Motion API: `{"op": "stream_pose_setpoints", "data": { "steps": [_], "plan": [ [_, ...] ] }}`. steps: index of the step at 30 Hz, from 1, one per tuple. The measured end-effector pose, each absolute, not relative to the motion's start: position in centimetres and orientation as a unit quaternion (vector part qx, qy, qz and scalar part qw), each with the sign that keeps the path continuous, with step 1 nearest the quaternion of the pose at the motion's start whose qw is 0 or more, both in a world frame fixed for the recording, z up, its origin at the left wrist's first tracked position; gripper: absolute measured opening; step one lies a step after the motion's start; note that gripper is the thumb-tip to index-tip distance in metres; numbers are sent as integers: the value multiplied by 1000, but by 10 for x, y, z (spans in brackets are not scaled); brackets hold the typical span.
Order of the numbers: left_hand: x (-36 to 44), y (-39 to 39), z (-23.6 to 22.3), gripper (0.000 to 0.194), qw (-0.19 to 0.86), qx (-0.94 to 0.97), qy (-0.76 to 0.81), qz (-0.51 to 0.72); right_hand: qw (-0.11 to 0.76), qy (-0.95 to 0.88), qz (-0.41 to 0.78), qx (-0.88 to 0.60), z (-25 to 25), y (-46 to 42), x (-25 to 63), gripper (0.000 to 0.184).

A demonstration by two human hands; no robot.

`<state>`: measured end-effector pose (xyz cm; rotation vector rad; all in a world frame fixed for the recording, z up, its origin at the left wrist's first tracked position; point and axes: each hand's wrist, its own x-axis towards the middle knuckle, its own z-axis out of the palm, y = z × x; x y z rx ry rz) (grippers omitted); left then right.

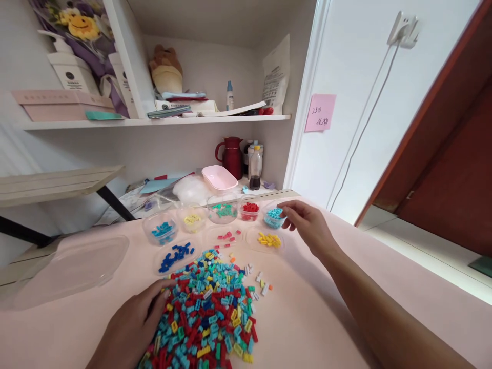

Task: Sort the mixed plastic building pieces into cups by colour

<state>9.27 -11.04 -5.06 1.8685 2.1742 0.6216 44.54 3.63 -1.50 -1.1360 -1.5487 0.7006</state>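
Note:
A big heap of small coloured bricks (209,312) lies on the pale pink table (307,328) in front of me. My left hand (136,320) rests at the heap's left edge, fingers curled against the bricks. My right hand (307,223) reaches to the far right, fingertips at the rim of a small clear cup of light blue bricks (273,217); whether it holds a brick is hidden. Beyond the heap stand clear cups of red bricks (250,210), green bricks (222,210), yellow bricks (192,219) and blue bricks (161,230).
Clear lids hold dark blue bricks (175,256), pink bricks (226,237) and yellow bricks (269,239). A large clear lid (73,269) lies at the left. Behind are a pink tray (220,178), a red jug (231,155), bottles and cluttered shelves. A door stands right.

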Motion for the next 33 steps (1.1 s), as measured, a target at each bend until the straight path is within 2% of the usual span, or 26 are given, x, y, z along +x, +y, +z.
{"op": "stream_pose_setpoints", "data": {
  "steps": [6, 10, 14, 21, 33],
  "plan": [
    [102, -113, -41, 36, 110, 633, 737, 208, 277, -867, 249, -332, -18, -3, 404, 17],
    [102, -115, -44, 37, 112, 641, 731, 203, 200, -915, 253, -241, -23, -15, 394, 20],
    [103, -116, -45, 37, 111, 636, 734, 209, 177, -925, 250, -224, -30, -16, 391, 28],
    [105, -116, -42, 38, 118, 633, 737, 202, 149, -946, 170, -230, -38, -16, 385, 33],
    [103, -115, -43, 40, 105, 639, 740, 180, 146, -946, 180, -228, -35, -15, 385, 25]
  ]
}}
